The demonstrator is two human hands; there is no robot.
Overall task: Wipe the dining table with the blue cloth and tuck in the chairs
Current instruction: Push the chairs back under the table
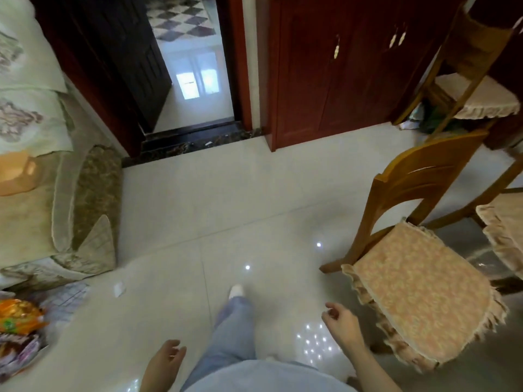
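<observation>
The nearest wooden chair (418, 250) stands at the right on the tiled floor (226, 207), its curved backrest toward the cabinet and its seat covered by a fringed peach cushion (421, 290). A second wooden chair (469, 80) stands beyond it at upper right, with its own frilled seat cover. The edge of a third cushioned seat (503, 236) shows at the right border. The dining table and the blue cloth cannot be identified in this view.

The right hand (339, 318) hangs just beside the front corner of the nearest chair's cushion, not touching it, fingers loosely curled and holding nothing. The left hand (165, 360) is at the lower centre-left, fingers relaxed and partly spread, also empty. Between the hands, a leg in light blue trousers (232, 329) extends forward, ending in a white shoe (236, 291).

A red-brown cabinet (339, 72) stands against the far wall. Left of it is an open doorway (192, 66). A sofa with patterned covers (56, 193) occupies the left side; snack packets (17, 315) lie at lower left.
</observation>
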